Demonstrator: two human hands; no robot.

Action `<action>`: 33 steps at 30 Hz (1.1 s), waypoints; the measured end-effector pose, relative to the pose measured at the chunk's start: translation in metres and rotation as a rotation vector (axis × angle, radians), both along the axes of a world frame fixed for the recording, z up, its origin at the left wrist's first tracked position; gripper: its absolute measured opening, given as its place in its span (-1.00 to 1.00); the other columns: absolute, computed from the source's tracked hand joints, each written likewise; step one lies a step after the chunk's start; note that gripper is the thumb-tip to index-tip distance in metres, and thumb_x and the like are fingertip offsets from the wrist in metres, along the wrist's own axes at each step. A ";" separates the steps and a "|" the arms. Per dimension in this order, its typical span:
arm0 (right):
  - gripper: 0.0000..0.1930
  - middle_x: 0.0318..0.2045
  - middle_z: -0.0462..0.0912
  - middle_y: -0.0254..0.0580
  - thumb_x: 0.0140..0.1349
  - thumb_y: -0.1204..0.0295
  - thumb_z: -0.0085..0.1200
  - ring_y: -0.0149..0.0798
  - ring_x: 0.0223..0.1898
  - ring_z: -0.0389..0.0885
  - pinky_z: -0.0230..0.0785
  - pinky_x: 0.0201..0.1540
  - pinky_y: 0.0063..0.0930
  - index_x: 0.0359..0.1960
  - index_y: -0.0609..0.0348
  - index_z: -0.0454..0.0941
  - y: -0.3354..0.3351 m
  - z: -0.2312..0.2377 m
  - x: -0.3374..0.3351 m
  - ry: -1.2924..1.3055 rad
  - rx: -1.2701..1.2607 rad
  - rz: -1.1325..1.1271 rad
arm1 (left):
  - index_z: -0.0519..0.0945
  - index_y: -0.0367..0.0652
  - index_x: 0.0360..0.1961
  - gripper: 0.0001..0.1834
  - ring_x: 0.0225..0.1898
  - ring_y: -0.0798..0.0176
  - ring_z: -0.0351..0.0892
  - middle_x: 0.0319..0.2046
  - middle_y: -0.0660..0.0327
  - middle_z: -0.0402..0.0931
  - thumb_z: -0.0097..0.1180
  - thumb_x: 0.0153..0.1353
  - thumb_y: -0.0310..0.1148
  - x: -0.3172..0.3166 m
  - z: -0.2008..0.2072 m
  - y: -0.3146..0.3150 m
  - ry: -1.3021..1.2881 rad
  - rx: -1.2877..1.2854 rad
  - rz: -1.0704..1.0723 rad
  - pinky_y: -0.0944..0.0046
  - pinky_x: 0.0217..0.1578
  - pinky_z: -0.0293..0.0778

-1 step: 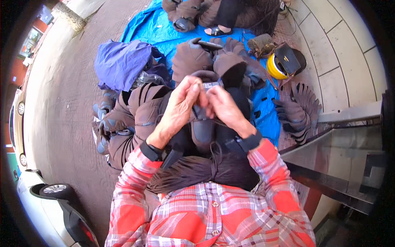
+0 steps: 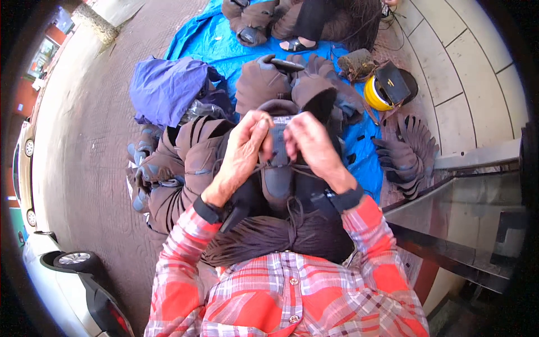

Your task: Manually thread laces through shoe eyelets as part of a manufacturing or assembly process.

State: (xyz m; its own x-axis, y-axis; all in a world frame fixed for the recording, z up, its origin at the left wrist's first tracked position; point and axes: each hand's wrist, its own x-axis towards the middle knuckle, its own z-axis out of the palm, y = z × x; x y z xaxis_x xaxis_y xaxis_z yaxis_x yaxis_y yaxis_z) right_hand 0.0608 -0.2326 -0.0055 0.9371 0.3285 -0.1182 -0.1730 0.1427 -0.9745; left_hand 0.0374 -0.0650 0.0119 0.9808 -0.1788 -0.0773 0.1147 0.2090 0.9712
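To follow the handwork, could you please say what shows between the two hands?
In the head view, a dark ribbed shoe tongue shows between the left hand and right hand.

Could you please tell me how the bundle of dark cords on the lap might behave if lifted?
The bundle of dark cords would probably sag, since its many strands look thin and pliable. It may hold together near the tie that seems to cross it. Its spread shape seems unlikely to roll.
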 end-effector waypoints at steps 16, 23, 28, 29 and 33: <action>-0.84 -0.40 0.59 -0.31 0.10 0.53 0.23 -0.45 -0.53 0.55 0.38 -0.50 -0.68 -0.27 0.30 0.63 0.007 0.028 -0.003 -0.431 -0.211 -0.206 | 0.55 -0.30 -0.19 -0.83 -0.41 0.49 0.48 -0.38 0.30 0.55 0.01 0.32 -0.41 -0.012 -0.005 -0.007 -0.087 0.008 0.188 0.50 -0.35 0.44; -0.81 -0.37 0.61 -0.25 0.12 0.52 0.22 -0.53 -0.53 0.53 0.37 -0.54 -0.67 -0.24 0.34 0.62 0.004 0.034 -0.011 -0.200 -0.091 -0.067 | 0.57 -0.32 -0.22 -0.83 -0.48 0.55 0.34 -0.52 0.34 0.47 0.06 0.28 -0.42 -0.018 -0.006 -0.012 -0.183 0.289 0.181 0.49 -0.44 0.31; -0.83 -0.40 0.61 -0.25 0.14 0.51 0.20 -0.52 -0.57 0.53 0.39 -0.56 -0.67 -0.27 0.37 0.61 0.005 0.036 -0.013 -0.169 -0.055 -0.052 | 0.55 -0.32 -0.26 -0.83 -0.47 0.55 0.36 -0.51 0.37 0.48 0.04 0.30 -0.40 -0.019 -0.003 -0.010 -0.224 0.366 0.169 0.50 -0.44 0.34; -0.83 -0.40 0.61 -0.25 0.14 0.51 0.20 -0.52 -0.57 0.53 0.39 -0.56 -0.67 -0.27 0.37 0.61 0.005 0.037 -0.012 -0.169 -0.056 -0.052 | 0.55 -0.32 -0.26 -0.83 -0.47 0.55 0.36 -0.51 0.37 0.48 0.04 0.30 -0.40 -0.018 -0.002 -0.009 -0.224 0.366 0.170 0.50 -0.44 0.34; -0.84 -0.42 0.59 -0.27 0.13 0.51 0.22 -0.52 -0.57 0.54 0.39 -0.56 -0.67 -0.28 0.35 0.62 0.006 0.039 -0.014 -0.219 -0.125 -0.084 | 0.55 -0.33 -0.29 -0.83 -0.51 0.55 0.31 -0.56 0.38 0.43 0.04 0.29 -0.40 -0.017 0.004 -0.009 -0.244 0.411 0.154 0.49 -0.51 0.28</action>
State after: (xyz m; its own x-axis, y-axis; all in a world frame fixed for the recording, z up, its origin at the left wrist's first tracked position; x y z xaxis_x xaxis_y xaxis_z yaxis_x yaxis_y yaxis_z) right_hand 0.0472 -0.2271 0.0331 0.9682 0.2441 0.0556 0.0514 0.0238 -0.9984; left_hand 0.0204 -0.0736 0.0164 0.9917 -0.0335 0.1242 -0.1284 -0.1995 0.9714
